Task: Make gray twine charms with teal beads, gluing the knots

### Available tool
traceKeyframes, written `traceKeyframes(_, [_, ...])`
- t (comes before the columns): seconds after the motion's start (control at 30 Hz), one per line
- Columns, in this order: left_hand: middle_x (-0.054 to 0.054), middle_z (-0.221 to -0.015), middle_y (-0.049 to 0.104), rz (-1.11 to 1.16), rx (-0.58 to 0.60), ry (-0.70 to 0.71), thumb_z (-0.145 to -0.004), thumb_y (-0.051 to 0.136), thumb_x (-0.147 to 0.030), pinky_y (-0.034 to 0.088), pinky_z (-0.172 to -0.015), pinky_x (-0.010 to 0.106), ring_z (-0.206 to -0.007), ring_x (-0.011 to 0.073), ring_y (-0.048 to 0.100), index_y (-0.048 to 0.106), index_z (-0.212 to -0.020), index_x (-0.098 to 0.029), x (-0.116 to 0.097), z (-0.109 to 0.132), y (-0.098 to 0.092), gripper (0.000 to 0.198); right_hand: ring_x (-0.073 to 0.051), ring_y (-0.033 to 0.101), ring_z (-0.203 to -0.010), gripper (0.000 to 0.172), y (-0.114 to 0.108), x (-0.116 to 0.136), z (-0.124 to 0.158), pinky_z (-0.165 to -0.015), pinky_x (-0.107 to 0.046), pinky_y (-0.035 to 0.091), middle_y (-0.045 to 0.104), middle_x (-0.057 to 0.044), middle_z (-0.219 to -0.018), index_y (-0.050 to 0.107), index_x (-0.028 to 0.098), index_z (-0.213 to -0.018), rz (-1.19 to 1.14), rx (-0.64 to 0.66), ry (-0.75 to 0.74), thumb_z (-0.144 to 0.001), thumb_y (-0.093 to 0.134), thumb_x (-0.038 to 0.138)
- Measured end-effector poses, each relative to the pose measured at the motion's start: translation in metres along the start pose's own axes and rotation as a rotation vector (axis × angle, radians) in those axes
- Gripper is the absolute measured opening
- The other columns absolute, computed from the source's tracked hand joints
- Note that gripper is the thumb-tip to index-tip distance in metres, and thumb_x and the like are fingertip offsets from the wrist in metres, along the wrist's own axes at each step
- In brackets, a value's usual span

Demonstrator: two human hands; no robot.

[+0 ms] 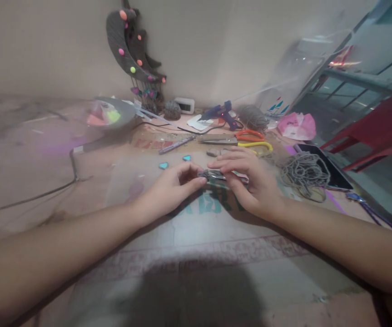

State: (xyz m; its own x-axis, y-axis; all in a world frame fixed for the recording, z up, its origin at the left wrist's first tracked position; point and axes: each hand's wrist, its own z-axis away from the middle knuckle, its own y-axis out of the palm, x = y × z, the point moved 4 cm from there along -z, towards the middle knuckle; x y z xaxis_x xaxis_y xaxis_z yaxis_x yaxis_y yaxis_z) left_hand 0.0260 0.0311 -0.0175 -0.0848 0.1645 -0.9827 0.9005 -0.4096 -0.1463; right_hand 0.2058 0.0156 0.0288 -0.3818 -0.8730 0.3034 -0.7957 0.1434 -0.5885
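My left hand [178,181] pinches a small grey yarn piece [203,173] between thumb and fingertips. From the other side, my right hand [250,181] is closed on small silver thread snips [218,176], whose tips reach the yarn piece. Its fingers partly hide the snips. Just beyond my left hand lie two small turquoise hearts with dark edges, a nearer heart [163,165] and a farther heart [186,158]. Behind my right hand rest large scissors [236,141] with orange and yellow handles, and a pen [177,145] lies to their left.
A glue gun [221,113] stands near the wall, beside a grey yarn ball [253,118]. Loose grey yarn [305,172] lies over a dark tablet [335,175] at right. A yarn-wrapped moon [117,41] with pompoms leans on the wall. A black cable [35,196] crosses the left side.
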Motion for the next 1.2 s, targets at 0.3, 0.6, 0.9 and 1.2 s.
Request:
traceKeyframes(0.3, [0.0, -0.087, 0.061, 0.005, -0.002, 0.016, -0.089, 0.065, -0.032, 0.045, -0.077, 0.029, -0.081, 0.015, 0.057, 0.061, -0.089, -0.018, -0.0011, 0.0, -0.0006, 0.014, -0.024, 0.07, -0.111, 0.023, 0.0005, 0.0019, 0.0028, -0.109, -0.056, 0.044, 0.08, -0.003, -0.106, 0.058, 0.028, -0.106, 0.055, 0.003, -0.03, -0.091, 0.053, 0.01])
traceKeyframes(0.6, [0.001, -0.089, 0.063, -0.012, 0.008, -0.008, -0.09, 0.065, -0.032, 0.045, -0.075, 0.028, -0.082, 0.0153, 0.057, 0.063, -0.094, -0.018, -0.0022, 0.0014, 0.0, 0.015, -0.022, 0.072, -0.108, 0.026, 0.0017, 0.0033, 0.0026, -0.111, -0.052, 0.043, 0.079, -0.002, -0.104, 0.057, 0.027, -0.106, 0.066, 0.018, -0.064, -0.089, 0.054, 0.008])
traceKeyframes(0.9, [0.0, -0.085, 0.061, 0.012, -0.007, -0.003, -0.088, 0.066, -0.031, 0.045, -0.077, 0.029, -0.08, 0.0149, 0.057, 0.061, -0.088, -0.017, -0.0034, 0.0006, 0.0007, 0.014, -0.022, 0.071, -0.108, 0.027, 0.0008, 0.0056, 0.0015, -0.11, -0.051, 0.043, 0.078, -0.003, -0.106, 0.059, 0.028, -0.106, 0.073, 0.043, -0.07, -0.087, 0.055, 0.009])
traceKeyframes(1.2, [0.0, -0.085, 0.061, -0.02, -0.01, 0.008, -0.09, 0.064, -0.031, 0.045, -0.076, 0.029, -0.08, 0.0152, 0.057, 0.061, -0.089, -0.018, -0.004, 0.0007, 0.0002, 0.014, -0.024, 0.067, -0.109, 0.027, -0.0025, 0.0035, 0.0023, -0.102, -0.051, 0.049, 0.071, -0.007, -0.113, 0.057, 0.028, -0.108, 0.074, -0.023, -0.03, -0.089, 0.056, 0.009])
